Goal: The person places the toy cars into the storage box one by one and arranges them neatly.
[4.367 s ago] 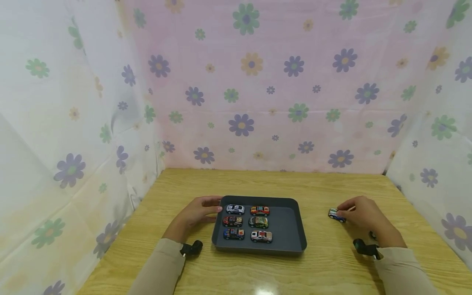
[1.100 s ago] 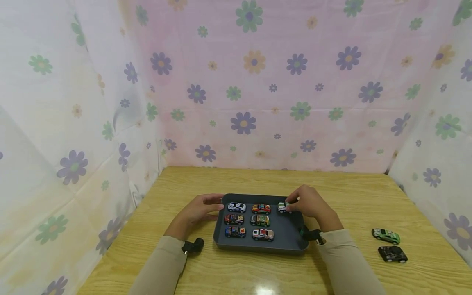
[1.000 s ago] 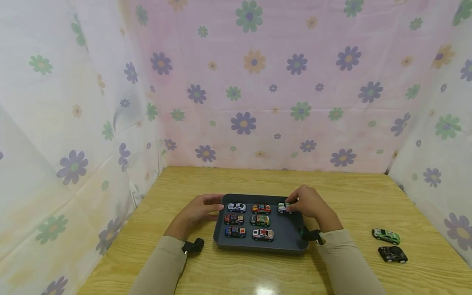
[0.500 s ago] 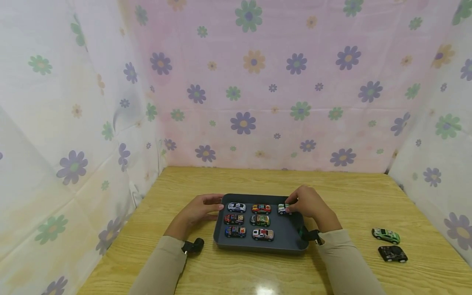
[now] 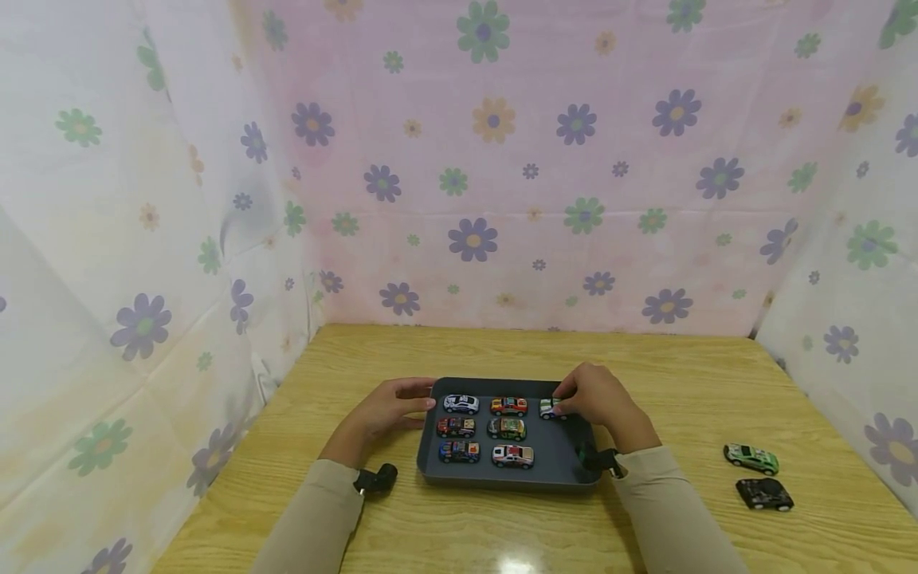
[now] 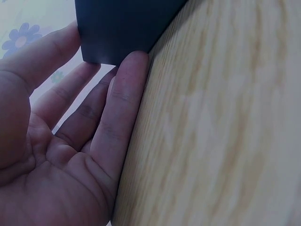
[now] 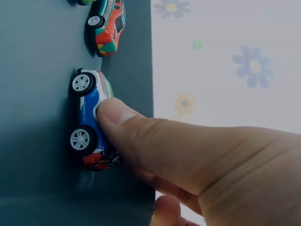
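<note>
A dark grey tray (image 5: 505, 483) lies on the table. At its left wall is my left hand (image 5: 380, 410), thumb by the rim. The left wrist view shows this left hand's (image 6: 61, 155) extended fingers touching the tray's outer wall (image 6: 115, 28). My right hand (image 5: 602, 402) reaches over the tray's back right corner and pinches a toy car (image 5: 547, 409). In the right wrist view this toy car (image 7: 88, 110) is white and blue with white wheels, and its wheels are close over the tray floor. Several other toy cars stand left of it, among them a red-orange one (image 5: 508, 406).
A green toy car (image 5: 751, 458) and a black toy car (image 5: 764, 494) sit on the wooden table (image 5: 402, 351), right of the tray. Flower-print cloth (image 5: 531, 263) hangs behind the table and at both sides. Black wrist cameras are strapped at both sleeves.
My right hand has carried the white and blue toy car leftward from the table into the tray's back right. Over the last second it shifts only slightly. My left hand stays at the tray.
</note>
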Tool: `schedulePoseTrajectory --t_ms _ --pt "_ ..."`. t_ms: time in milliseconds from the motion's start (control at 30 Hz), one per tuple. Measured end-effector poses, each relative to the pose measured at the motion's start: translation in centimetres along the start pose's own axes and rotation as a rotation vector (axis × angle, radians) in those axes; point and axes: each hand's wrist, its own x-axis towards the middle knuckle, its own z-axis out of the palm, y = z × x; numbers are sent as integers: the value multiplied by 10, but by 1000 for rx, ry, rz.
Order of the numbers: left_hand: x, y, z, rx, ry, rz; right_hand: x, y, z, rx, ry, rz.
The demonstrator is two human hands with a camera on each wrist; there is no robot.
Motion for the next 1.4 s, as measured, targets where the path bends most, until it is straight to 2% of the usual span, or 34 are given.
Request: schedulePoseTrajectory --t_ms 400,633,800,1100,1400 --pt "1 -1 0 -3 -3 -3 0 1 0 -5 3 -26" --pt "2 -1 1 6 5 -3 0 3 0 21 -13 4" --pt "1 0 2 7 13 -11 0 3 -2 43 -24 -6" --pt "-2 2 -1 -8 12 5 -8 5 -19 26 12 -73" --pt "2 -1 1 -8 -10 7 -34 32 -46 22 45 -96"
